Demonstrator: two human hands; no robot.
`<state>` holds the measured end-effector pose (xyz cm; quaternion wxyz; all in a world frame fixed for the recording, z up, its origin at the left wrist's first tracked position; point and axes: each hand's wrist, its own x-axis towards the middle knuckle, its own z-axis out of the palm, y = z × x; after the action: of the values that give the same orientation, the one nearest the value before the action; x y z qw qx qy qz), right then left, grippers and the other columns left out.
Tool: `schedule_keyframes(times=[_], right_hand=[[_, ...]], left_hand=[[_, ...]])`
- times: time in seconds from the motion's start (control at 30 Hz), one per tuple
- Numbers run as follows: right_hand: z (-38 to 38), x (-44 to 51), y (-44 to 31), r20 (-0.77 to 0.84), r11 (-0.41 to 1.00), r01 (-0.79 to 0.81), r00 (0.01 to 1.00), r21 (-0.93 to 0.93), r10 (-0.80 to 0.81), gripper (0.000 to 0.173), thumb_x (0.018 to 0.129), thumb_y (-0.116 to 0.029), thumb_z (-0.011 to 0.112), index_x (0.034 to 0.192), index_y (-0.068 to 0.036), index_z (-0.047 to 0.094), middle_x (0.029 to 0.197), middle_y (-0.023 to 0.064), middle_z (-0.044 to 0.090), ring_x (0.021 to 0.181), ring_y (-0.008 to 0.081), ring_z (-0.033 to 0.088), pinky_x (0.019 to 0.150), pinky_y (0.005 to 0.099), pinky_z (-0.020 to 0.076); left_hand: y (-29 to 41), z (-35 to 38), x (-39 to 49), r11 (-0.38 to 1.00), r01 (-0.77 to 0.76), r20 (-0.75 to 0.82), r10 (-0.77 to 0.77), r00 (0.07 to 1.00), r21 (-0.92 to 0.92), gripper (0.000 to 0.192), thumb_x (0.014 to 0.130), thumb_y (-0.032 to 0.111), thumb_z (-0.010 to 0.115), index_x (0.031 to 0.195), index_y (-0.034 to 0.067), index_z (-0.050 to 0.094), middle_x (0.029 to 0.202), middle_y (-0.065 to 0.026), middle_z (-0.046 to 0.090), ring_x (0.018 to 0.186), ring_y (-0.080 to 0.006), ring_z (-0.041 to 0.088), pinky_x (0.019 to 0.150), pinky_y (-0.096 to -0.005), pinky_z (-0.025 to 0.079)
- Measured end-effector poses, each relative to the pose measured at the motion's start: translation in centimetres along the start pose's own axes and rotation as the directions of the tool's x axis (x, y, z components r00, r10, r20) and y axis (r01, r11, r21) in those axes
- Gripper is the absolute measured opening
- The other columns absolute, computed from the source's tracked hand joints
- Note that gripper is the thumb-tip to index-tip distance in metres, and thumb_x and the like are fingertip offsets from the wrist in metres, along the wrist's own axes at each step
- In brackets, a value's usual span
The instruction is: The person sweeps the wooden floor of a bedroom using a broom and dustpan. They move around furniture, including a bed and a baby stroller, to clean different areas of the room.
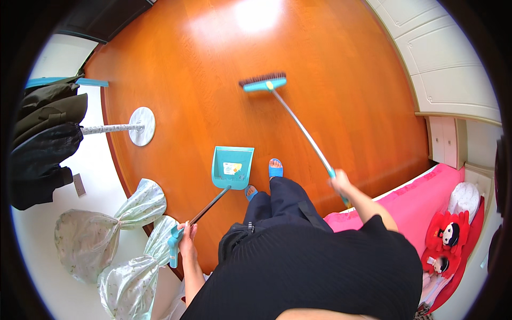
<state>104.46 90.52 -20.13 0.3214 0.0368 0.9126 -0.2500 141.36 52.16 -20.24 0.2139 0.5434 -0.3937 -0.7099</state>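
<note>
My right hand (pixel 342 185) grips the upper end of a broom's metal handle (pixel 302 127). The turquoise broom head (pixel 265 83) with dark bristles is out in front of me, over the wooden floor; whether the bristles touch it I cannot tell. My left hand (pixel 187 237) is closed around the handle of a long-handled turquoise dustpan (pixel 233 154), just below its turquoise top grip (pixel 173 245). The dustpan lies in front of my left foot, its wide mouth facing away from me. A label with writing is stuck inside the pan, and I see no debris in it.
A coat stand with a round marble-patterned base (pixel 142 126) and hanging dark clothes (pixel 48 132) is at the left. Below it, tied shiny fabric bundles (pixel 140 208) rest by the wall. White cabinets (pixel 444 60) line the right, above a bed with a pink cover (pixel 404 214) and red dolls.
</note>
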Motion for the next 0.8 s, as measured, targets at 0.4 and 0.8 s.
schedule_keyframes(times=[0.4, 0.8], right_hand=[[4.8, 16.9, -20.2, 0.053, 0.975, 0.125, 0.992, -0.186, -0.117, 0.016, 0.07, -0.014, 0.052, 0.067, 0.0, 0.059, 0.069, 0.0179, 0.061, 0.067, 0.029, 0.062, 0.061, 0.0375, 0.0496], [4.2, -9.1, 13.5, 0.072, 0.867, -0.477, 0.869, -0.146, 0.49, 0.02, 0.067, -0.015, 0.067, 0.068, 0.003, 0.057, 0.053, 0.0127, 0.053, 0.042, 0.0214, 0.053, 0.037, 0.0357, 0.0399]], left_hand=[[1.9, 1.6, -2.6, 1.0, 0.0, -0.083, -0.001, 0.997, -0.011, 0.01, 0.083, 0.012, 0.058, 0.088, 0.008, 0.05, 0.087, -0.0035, 0.055, 0.079, -0.0151, 0.059, 0.073, -0.0228, 0.051], [0.7, 0.7, 1.0, 0.999, 0.048, -0.07, -0.047, 0.996, 0.008, 0.012, 0.082, 0.011, 0.058, 0.09, 0.008, 0.049, 0.085, -0.0033, 0.054, 0.076, -0.0147, 0.059, 0.071, -0.0222, 0.051]])
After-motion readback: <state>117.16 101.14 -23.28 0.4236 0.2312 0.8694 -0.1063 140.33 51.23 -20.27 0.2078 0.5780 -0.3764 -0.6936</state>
